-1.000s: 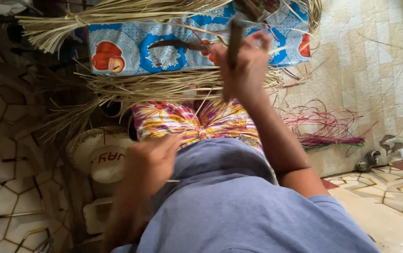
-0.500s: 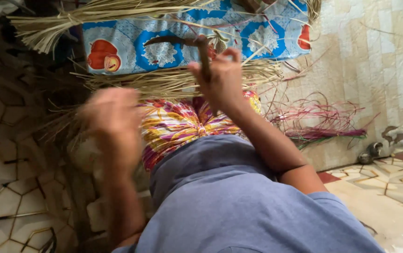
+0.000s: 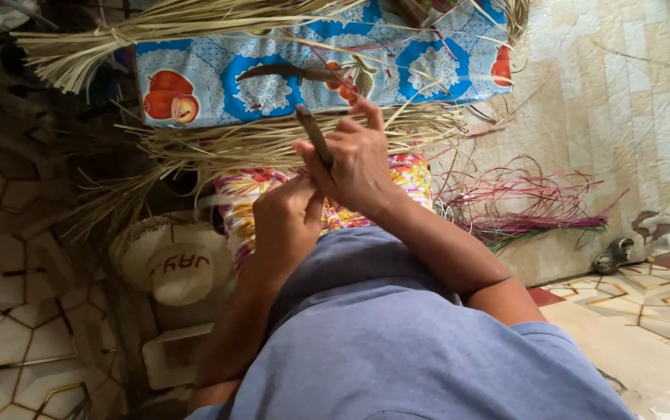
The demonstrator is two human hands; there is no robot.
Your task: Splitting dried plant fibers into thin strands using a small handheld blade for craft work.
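Since the earlier frame our left hand (image 3: 287, 225) joined our right hand (image 3: 358, 159), whose fingers grip a dark knife (image 3: 313, 134); left fingers curled, contents unclear. Steady strokes above the straw bundle (image 3: 273, 140) seem wise.

Dressed in a plain, dusty blue-grey short-sleeved shirt (image 3: 420, 342) of soft, unmarked cloth, without print or buttons in view. Sleeve hem (image 3: 541, 327) ending just above the elbow on one side, loose and faintly creased. Below the shirt, a brightly patterned wrap (image 3: 249, 210) in pink, yellow, orange and purple over the lap. Both forearms bare from the elbow down. Left hand (image 3: 287, 222) and right hand (image 3: 360, 163) bare too: ungloved, with short nails on the fingers (image 3: 372, 117).
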